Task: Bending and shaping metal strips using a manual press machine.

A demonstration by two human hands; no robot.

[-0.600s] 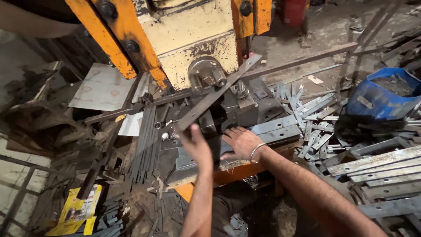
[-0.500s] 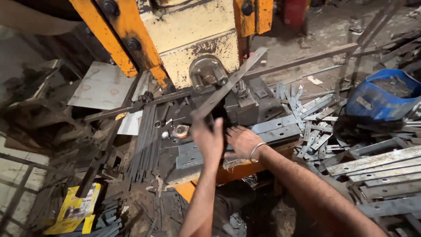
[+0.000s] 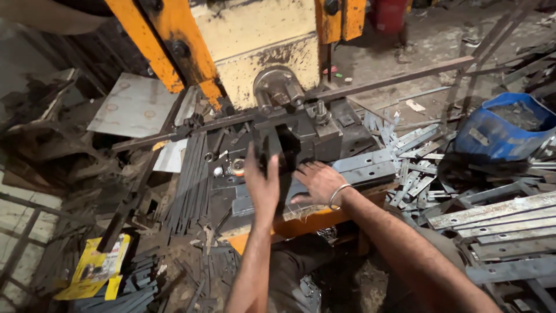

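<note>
My left hand (image 3: 262, 182) reaches to the mouth of the dark die block (image 3: 301, 136) under the yellow and orange press (image 3: 260, 46). Its fingers are closed on a dark flat metal strip (image 3: 260, 146), seen almost end-on at the die opening. My right hand (image 3: 315, 181), with a metal bangle on the wrist, lies palm down with fingers spread on grey flat plates (image 3: 362, 165) on the press bed, just right of the left hand.
A long steel bar (image 3: 382, 81) crosses behind the die. Several punched flat strips (image 3: 492, 217) are piled at the right beside a blue tub (image 3: 504, 130). Thin dark strips (image 3: 188, 179) lie left of the die. A yellow packet (image 3: 92, 266) lies at lower left.
My left hand has swung the long strip down from pointing up-right and brought it in to the die mouth. My right hand has stayed on the plates.
</note>
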